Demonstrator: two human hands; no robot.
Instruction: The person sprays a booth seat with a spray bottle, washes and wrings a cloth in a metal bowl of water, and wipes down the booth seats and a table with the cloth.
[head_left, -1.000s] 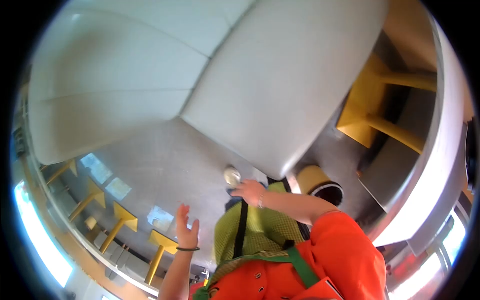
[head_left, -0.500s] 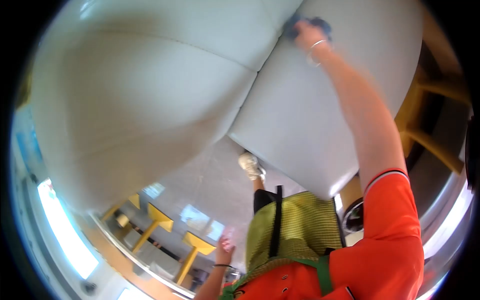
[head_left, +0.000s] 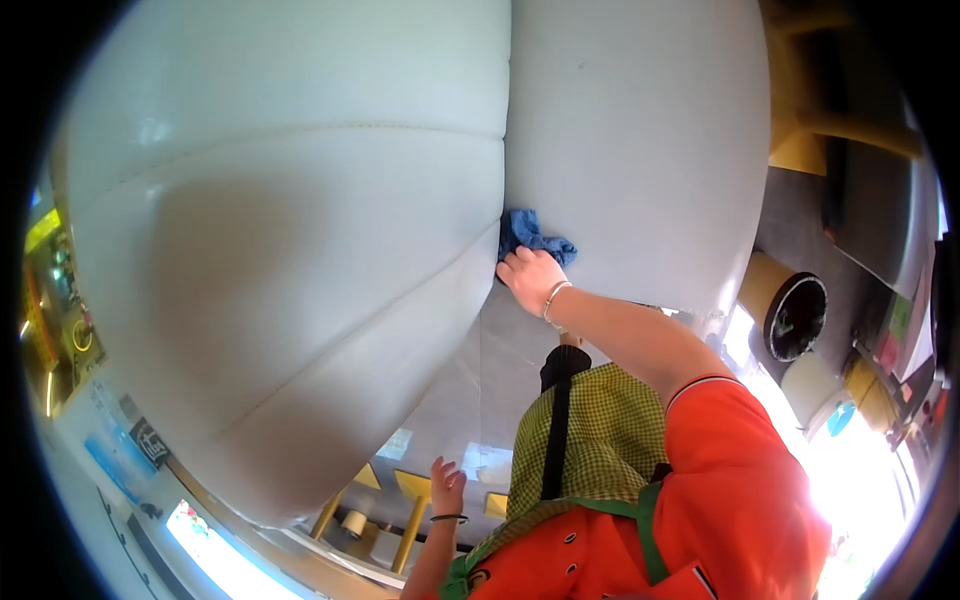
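My right hand point(head_left: 530, 277) grips a crumpled blue cloth point(head_left: 540, 240) and presses it on the grey padded seat point(head_left: 640, 140). The cloth lies at the seam where the seat meets the padded backrest point(head_left: 330, 230), close to the seat's near end. A light bracelet circles that wrist. My left hand point(head_left: 447, 486) hangs low, away from the upholstery, with its fingers apart and nothing in them. A dark band is on the left wrist.
A checked yellow-green apron point(head_left: 600, 430) covers my front. Behind the backrest are yellow-legged furniture pieces point(head_left: 412, 500). A round bin with a dark rim point(head_left: 797, 316) stands on the floor at right, below yellow wooden furniture point(head_left: 800, 150).
My right hand has drawn the cloth toward me along the seat, down to its near end by the seam. The view has turned. My left hand stays low and empty.
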